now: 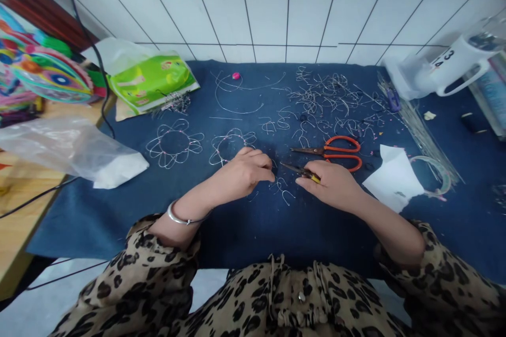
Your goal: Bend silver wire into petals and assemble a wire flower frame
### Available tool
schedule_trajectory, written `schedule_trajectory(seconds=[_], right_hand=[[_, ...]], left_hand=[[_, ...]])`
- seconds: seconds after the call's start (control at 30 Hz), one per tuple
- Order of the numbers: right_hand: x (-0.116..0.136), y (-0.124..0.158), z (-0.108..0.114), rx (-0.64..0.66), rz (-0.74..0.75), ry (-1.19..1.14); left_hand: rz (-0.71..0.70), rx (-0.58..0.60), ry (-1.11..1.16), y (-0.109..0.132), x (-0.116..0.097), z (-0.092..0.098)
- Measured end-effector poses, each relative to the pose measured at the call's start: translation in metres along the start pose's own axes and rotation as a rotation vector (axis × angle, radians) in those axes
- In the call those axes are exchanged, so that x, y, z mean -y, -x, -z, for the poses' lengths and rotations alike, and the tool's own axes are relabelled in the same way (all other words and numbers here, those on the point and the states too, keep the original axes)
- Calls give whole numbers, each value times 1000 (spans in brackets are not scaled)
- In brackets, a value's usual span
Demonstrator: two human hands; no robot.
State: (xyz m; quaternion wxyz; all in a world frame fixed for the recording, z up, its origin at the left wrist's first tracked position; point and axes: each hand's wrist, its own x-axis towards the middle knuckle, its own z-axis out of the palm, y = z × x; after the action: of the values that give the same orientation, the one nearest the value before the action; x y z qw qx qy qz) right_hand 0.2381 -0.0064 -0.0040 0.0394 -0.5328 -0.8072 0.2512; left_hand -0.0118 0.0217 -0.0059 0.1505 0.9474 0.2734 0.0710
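My right hand (pixel 332 184) grips needle-nose pliers (pixel 302 170) with a yellow handle, their dark tip pointing left toward my other hand. My left hand (pixel 247 171) is closed, thumb and fingers pinched together; whatever it may hold is too fine to make out. Just beyond that hand lies a flower-shaped wire ring (pixel 215 155), partly hidden by it. A second flower-shaped wire ring (pixel 175 144) rests farther left. Bent wire pieces (pixel 281 189) lie between my hands. Scissors with orange handles (pixel 343 156) sit just behind the pliers.
Loose wire scraps (pixel 328 95) cover the cloth's back. Straight wires (pixel 422 137), a tape roll (pixel 446 176), white paper (pixel 395 179) and a white mug (pixel 450 68) are at right. At left are a green tissue pack (pixel 152 79) and a plastic bag (pixel 59 142).
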Motion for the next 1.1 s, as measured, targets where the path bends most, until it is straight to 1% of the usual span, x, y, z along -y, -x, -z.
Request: schedule_trajectory(seconds=[0.13, 0.27, 0.43, 0.6, 0.7, 0.87, 1.03, 1.1], right_hand=[[0, 0, 0, 0, 0, 4], [1, 0, 1, 6, -2, 2], [1, 0, 1, 3, -1, -9], [1, 1, 0, -7, 4, -11], [1, 0, 0, -3, 3, -4], [1, 0, 1, 8, -6, 0], [1, 1, 2, 7, -1, -5], [1, 0, 1, 8, -1, -4]], left_hand=[[16, 7, -33, 0, 1, 0], [43, -22, -81, 1, 3, -2], [24, -41, -38, -1, 0, -4], [-9, -5, -30, -4, -4, -10], [-2, -1, -42, -5, -5, -11], [16, -31, -21, -2, -3, -4], [-13, 20, 32, -1, -2, 1], [-17, 22, 36, -1, -2, 2]])
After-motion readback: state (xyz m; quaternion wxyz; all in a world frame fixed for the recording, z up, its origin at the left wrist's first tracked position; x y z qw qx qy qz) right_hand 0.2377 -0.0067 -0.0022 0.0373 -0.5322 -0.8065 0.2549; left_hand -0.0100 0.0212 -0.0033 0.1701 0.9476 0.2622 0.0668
